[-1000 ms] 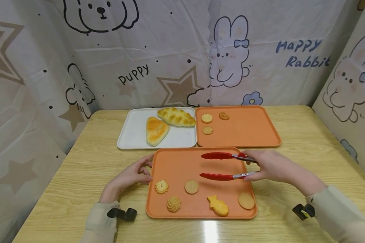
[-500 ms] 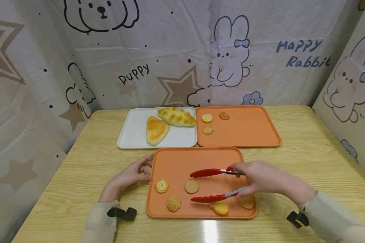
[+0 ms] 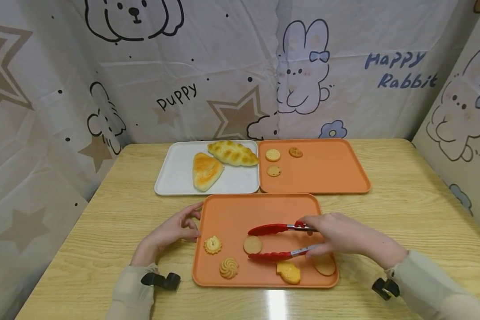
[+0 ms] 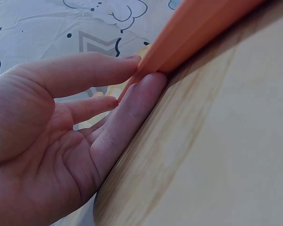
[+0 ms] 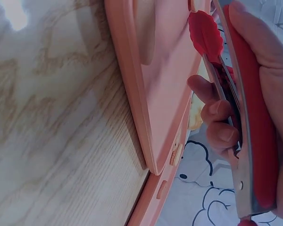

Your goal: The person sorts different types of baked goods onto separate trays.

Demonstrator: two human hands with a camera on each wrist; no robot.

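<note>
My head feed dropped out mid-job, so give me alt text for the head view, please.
The right hand holds red tongs with their tips on either side of a round cookie on the near orange tray. The left hand touches that tray's left edge. Behind sit a white tray with two breads and another orange tray with three cookies.

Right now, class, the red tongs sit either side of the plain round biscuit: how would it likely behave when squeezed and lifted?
The round biscuit looks thin and flat, so probably light and stiff. Its crisp look suggests the tongs could crack it if squeezed hard. Its smooth round edge might slip sideways on the orange tray.

red tongs [image 3: 278, 242] astride a round biscuit [image 3: 252, 245] on the near orange tray [image 3: 240, 209]
</note>
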